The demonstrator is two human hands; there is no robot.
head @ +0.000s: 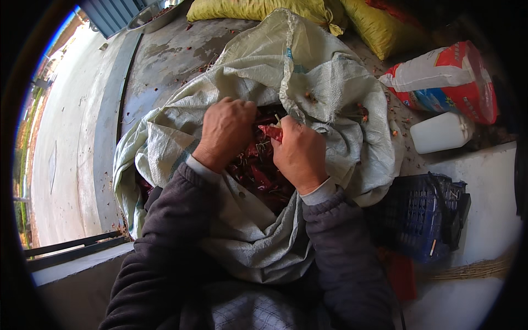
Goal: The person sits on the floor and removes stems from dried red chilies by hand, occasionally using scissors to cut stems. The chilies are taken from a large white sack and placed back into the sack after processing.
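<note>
A large white woven plastic sack (350, 86) lies spread before me, its mouth folded open around a heap of dried red chili peppers (264, 179). My right hand (301, 152) pinches one red chili pepper (272, 132), with a pale stem end showing beside the thumb. Across the opening, my left hand (229, 132) is curled over the sack's left side, knuckles up. Its fingertips are turned away, so whether it grips anything is hidden. More peppers show through a gap at the sack's left edge.
Yellow sacks (255, 10) and a metal basin (154, 18) stand at the back. To the right are a red and white plastic bag (445, 80), a white plastic jug (441, 132) and a dark blue plastic crate (420, 214). Chili bits litter the concrete floor (165, 57).
</note>
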